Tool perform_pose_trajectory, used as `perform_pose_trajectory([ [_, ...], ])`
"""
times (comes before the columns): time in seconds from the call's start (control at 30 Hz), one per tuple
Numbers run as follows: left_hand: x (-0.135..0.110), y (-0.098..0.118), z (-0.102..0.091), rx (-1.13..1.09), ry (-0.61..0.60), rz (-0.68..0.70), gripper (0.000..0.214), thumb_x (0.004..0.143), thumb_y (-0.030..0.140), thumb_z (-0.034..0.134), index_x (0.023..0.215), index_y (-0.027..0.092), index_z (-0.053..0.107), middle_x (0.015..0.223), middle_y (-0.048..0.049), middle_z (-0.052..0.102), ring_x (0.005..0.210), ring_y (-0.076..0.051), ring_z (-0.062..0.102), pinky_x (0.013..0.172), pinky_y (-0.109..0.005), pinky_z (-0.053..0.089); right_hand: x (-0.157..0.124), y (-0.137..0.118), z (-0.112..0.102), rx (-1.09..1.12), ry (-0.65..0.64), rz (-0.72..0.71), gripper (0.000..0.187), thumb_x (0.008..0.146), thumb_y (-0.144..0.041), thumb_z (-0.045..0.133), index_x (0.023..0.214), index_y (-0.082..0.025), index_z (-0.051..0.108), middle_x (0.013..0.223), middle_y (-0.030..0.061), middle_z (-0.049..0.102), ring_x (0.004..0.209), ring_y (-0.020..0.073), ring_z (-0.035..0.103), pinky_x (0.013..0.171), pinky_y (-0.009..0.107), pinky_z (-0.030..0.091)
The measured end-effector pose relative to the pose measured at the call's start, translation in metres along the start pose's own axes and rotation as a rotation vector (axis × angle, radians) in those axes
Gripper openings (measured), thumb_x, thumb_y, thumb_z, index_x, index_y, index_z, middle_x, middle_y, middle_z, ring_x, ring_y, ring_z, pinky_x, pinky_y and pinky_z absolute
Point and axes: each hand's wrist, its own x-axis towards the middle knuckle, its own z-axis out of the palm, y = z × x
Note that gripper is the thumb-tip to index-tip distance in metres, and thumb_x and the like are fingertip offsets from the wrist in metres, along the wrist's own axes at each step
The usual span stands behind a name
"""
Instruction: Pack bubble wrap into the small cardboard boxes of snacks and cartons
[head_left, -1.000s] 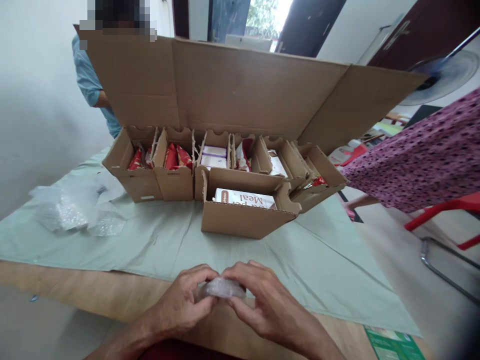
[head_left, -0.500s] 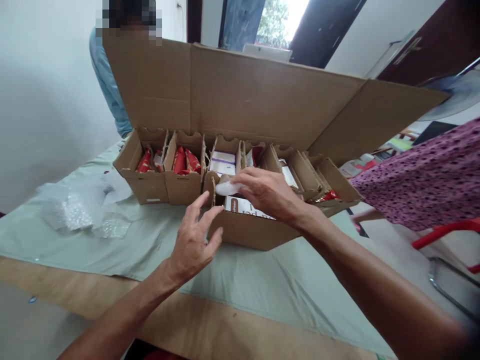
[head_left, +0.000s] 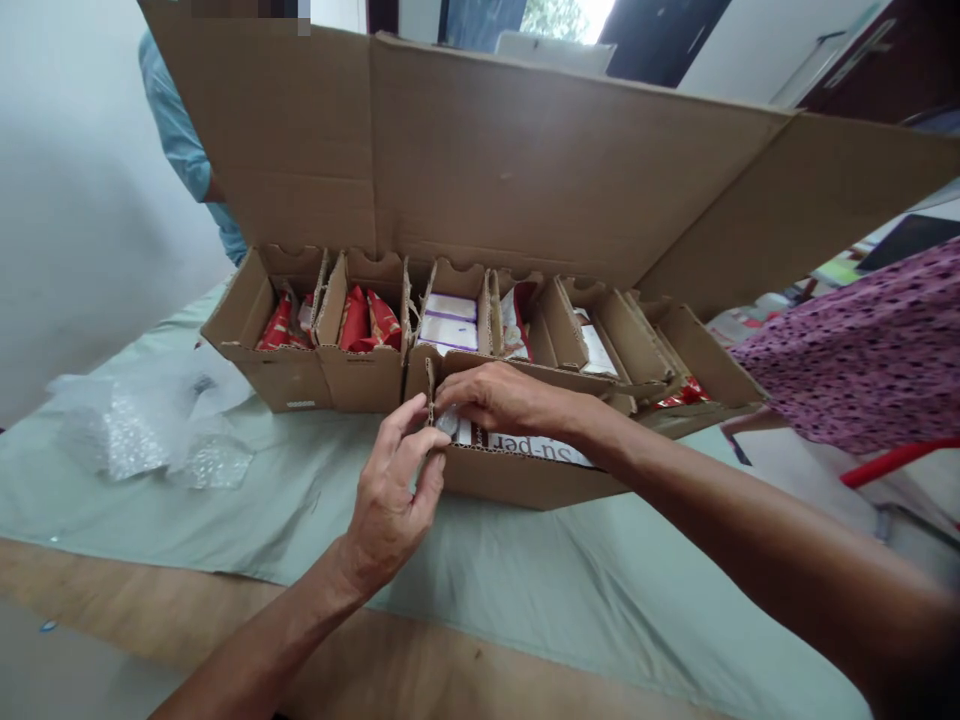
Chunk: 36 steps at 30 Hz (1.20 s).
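Note:
A small open carton (head_left: 525, 478) stands on the pale green cloth (head_left: 600, 590), in front of a row of similar cartons. Inside it lies a white box with brown lettering (head_left: 536, 447). My right hand (head_left: 499, 398) reaches over the carton's left end, its fingers curled down on a small wad of bubble wrap (head_left: 448, 424) tucked between the white box and the carton wall. My left hand (head_left: 390, 500) pinches the carton's front left corner, thumb outside and fingers at the rim.
A large cardboard box with raised flaps (head_left: 525, 150) holds compartments of red packets (head_left: 360, 320) and white packs (head_left: 448, 320). Loose bubble wrap (head_left: 142, 430) lies at left. A person in a blue shirt (head_left: 180, 150) stands behind; another in purple dotted cloth (head_left: 862, 350) sits right.
Both hands held the bubble wrap wad near me; the right hand carried it to the small carton and pushed it down inside. The left hand followed and took the carton's corner.

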Motion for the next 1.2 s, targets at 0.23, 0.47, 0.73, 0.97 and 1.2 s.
perform_pose_trajectory([
  [0.23, 0.003, 0.002, 0.0, 0.019, 0.015, -0.009, 0.017, 0.098, 0.013, 0.053, 0.109, 0.023, 0.06, 0.133, -0.0116, 0.063, 0.128, -0.024, 0.062, 0.107, -0.044, 0.054, 0.0, -0.009, -0.005, -0.092, -0.137, 0.015, 0.041, 0.08, 0.003, 0.055, 0.097, -0.025, 0.079, 0.094, 0.0008, 0.078, 0.08, 0.0172, 0.07, 0.069, 0.027, 0.048],
  [0.47, -0.013, -0.006, 0.0, -0.212, 0.003, -0.195, 0.035, 0.098, 0.02, 0.057, 0.133, 0.024, 0.055, 0.145, -0.0127, 0.057, 0.129, -0.024, 0.061, 0.104, -0.042, 0.056, -0.107, -0.046, -0.045, -0.135, 0.548, 0.179, 0.025, 0.094, -0.02, 0.061, 0.112, -0.03, 0.076, 0.124, 0.0005, 0.075, 0.111, 0.0231, 0.071, 0.097, 0.044, 0.055],
  [0.73, -0.035, -0.02, 0.011, -0.434, -0.205, -0.596, 0.077, 0.088, 0.04, 0.069, 0.155, 0.024, 0.034, 0.154, -0.0159, 0.049, 0.136, -0.03, 0.055, 0.11, -0.049, 0.051, -0.211, -0.038, 0.093, 0.285, 1.212, 0.787, 0.054, 0.086, -0.046, 0.074, 0.133, -0.023, 0.062, 0.132, 0.0127, 0.07, 0.117, 0.0279, 0.068, 0.093, 0.046, 0.057],
  [0.97, -0.04, -0.005, 0.018, -0.41, -0.273, -0.701, 0.068, 0.079, 0.048, 0.073, 0.136, 0.019, 0.051, 0.138, -0.0155, 0.061, 0.127, -0.034, 0.061, 0.113, -0.053, 0.046, -0.155, -0.058, 0.136, 0.544, 1.139, 0.746, 0.05, 0.088, -0.037, 0.063, 0.134, -0.017, 0.058, 0.132, 0.0154, 0.07, 0.12, 0.0297, 0.066, 0.105, 0.046, 0.052],
  [1.2, -0.109, 0.039, -0.002, -0.403, -0.381, -0.601, 0.071, 0.089, 0.042, 0.068, 0.152, 0.025, 0.041, 0.154, -0.0143, 0.052, 0.145, -0.036, 0.048, 0.121, -0.058, 0.036, -0.222, -0.121, 0.169, 0.462, 1.189, 0.847, 0.052, 0.091, -0.046, 0.066, 0.138, -0.022, 0.061, 0.138, 0.0143, 0.067, 0.132, 0.034, 0.06, 0.113, 0.052, 0.047],
])
